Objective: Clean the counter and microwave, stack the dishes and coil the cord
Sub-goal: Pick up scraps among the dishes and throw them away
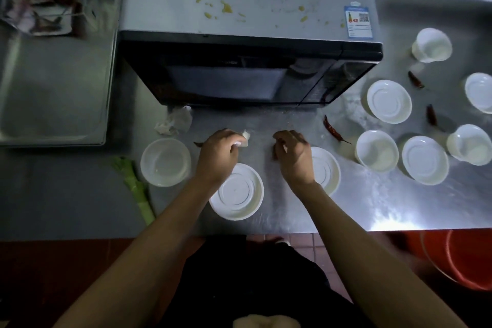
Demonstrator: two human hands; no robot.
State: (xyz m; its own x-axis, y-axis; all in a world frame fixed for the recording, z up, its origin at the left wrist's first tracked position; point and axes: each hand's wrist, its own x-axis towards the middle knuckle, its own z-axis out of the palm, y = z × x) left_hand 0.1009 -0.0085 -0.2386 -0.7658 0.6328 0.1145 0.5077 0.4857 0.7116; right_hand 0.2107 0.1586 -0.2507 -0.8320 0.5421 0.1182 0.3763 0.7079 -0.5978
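Note:
A black microwave (250,72) stands on the steel counter (372,202), its grey top spattered with yellow food bits (226,6). In front of it, my left hand (218,154) pinches a small white scrap (245,137). My right hand (292,154) has curled fingers around a dark red dried chili (274,153). Several white bowls lie around, among them an upturned one (237,192) under my left wrist, one upright bowl (165,162) to the left, and another (328,170) partly hidden by my right hand. No cord is in view.
A crumpled tissue (175,121) lies by the microwave's left corner. Dried chilies (332,129) are scattered among the bowls on the right. A green vegetable strip (135,186) lies at the left. A steel sink (53,61) holds a tray of scraps. A red bucket (463,258) stands below the counter's edge.

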